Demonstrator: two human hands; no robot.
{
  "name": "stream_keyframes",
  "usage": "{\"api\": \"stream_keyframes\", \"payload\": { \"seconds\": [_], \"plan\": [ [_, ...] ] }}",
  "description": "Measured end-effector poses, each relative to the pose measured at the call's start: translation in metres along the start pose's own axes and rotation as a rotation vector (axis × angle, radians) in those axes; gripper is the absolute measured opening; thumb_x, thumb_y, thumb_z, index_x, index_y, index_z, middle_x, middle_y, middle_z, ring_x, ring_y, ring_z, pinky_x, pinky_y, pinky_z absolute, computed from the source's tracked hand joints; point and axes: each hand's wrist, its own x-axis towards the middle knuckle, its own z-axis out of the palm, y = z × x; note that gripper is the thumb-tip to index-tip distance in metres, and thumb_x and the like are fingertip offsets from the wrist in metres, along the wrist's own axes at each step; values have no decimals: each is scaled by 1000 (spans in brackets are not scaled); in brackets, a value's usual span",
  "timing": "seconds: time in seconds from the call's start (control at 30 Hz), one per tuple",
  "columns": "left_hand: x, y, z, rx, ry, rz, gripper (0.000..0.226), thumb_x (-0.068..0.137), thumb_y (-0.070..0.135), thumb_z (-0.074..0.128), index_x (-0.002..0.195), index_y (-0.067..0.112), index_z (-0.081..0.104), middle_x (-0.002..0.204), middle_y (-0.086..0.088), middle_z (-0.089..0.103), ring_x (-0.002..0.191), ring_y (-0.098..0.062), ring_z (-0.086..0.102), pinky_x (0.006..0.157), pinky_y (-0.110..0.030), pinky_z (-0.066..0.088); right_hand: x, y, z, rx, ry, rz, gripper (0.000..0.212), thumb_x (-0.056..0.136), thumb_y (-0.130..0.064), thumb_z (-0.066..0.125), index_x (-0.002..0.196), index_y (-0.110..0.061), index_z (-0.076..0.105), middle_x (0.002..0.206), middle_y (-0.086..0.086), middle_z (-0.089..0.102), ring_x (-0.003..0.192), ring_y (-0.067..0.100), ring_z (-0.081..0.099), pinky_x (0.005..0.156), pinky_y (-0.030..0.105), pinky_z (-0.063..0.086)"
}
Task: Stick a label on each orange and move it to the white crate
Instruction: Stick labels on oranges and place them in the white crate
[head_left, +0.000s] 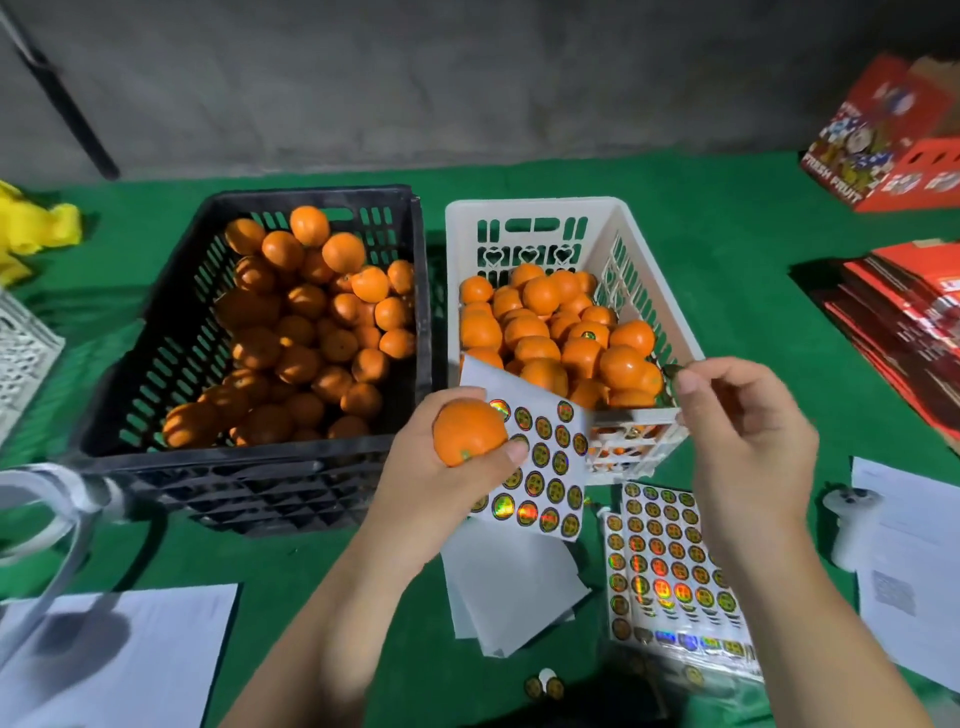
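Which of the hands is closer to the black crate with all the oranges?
Left. The left hand, holding an orange and a sticker sheet, is right by the black crate's near corner. The right hand is beyond the white crate.

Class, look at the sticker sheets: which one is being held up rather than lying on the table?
The sheet in the left hand, gripped alongside an orange; the others lie flat.

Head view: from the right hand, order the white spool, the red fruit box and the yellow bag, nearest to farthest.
From the right hand:
1. White spool, just to its right on the green cloth.
2. Red fruit box, far right corner.
3. Yellow bag, far left edge.
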Motion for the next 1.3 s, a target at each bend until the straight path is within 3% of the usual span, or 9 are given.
{"api": "stream_keyframes", "payload": {
  "seconds": [0.13, 0.27, 0.37, 0.6, 0.83, 1.0, 1.17, 1.23, 1.3],
  "plan": [
    [-6, 4, 4, 129, -25, 94, 71, 60, 47, 98, 119, 56, 59, 110, 31, 66, 95, 2, 70, 72, -17, 58, -13, -37, 23, 122, -383, 56, 8, 90, -19, 80, 87, -26, 76, 78, 7, 65, 73, 9, 57, 68, 17, 49],
    [-9, 7, 11, 261, -43, 175, 91, 54, 55, 99, 133, 47, 55, 129, 21, 62, 117, -5, 64, 97, -39, 58, -19, -47, 42, 175, -630, 111, 8, 84, -19, 81, 86, -19, 74, 72, -11, 68, 69, 3, 62, 65, 15, 50],
    [-12, 8, 13, 346, -45, 276, 93, 57, 50, 101, 137, 45, 53, 134, 21, 58, 121, 0, 61, 98, -34, 57, -18, -43, 46, 141, -713, 195, 8, 86, -17, 79, 90, -15, 72, 72, 1, 69, 69, 10, 66, 64, 22, 54],
    [-12, 1, 16, 402, 32, 396, 83, 73, 35, 93, 137, 56, 45, 133, 34, 45, 120, 7, 55, 86, -8, 48, -27, -31, 45, -61, -727, 305, 35, 86, -57, 76, 107, -34, 62, 89, 5, 62, 73, 11, 58, 68, 37, 51],
    [-14, -13, 13, 394, -88, 416, 105, 75, 52, 86, 159, 54, 23, 149, 37, 31, 139, 11, 41, 100, -2, 38, -44, -17, 46, 415, -684, 635, 59, 69, -34, 89, 122, -21, 65, 129, 22, 63, 117, 41, 68, 100, 53, 58],
    [2, -21, -9, 287, -21, 392, 99, 79, 78, 73, 161, 55, 22, 155, 27, 32, 145, 5, 40, 108, -20, 44, -20, -1, 35, 457, -514, 594, 51, 70, -29, 92, 114, -23, 67, 123, 20, 66, 95, 25, 68, 76, 29, 55],
    [31, -29, -34, 174, 155, 401, 61, 97, 45, 67, 154, 45, 44, 149, 16, 51, 145, -15, 49, 114, -54, 47, 32, 16, 15, 569, -285, 592, 32, 89, -22, 67, 118, -18, 55, 112, 20, 65, 78, 25, 63, 61, 26, 50],
    [38, -28, -33, 224, 167, 403, 48, 99, 32, 60, 145, 48, 54, 144, 20, 54, 141, -11, 52, 111, -44, 50, 36, 22, 12, 611, -305, 590, 29, 92, -21, 65, 119, -17, 56, 109, 19, 67, 78, 26, 62, 61, 26, 51],
    [40, -19, -18, 365, 179, 415, 47, 100, 23, 52, 129, 59, 58, 132, 30, 53, 129, 6, 53, 100, -14, 47, 29, 25, 16, 591, -360, 576, 33, 91, -25, 71, 121, -16, 60, 109, 21, 69, 80, 26, 67, 63, 27, 53]
  ]
}}
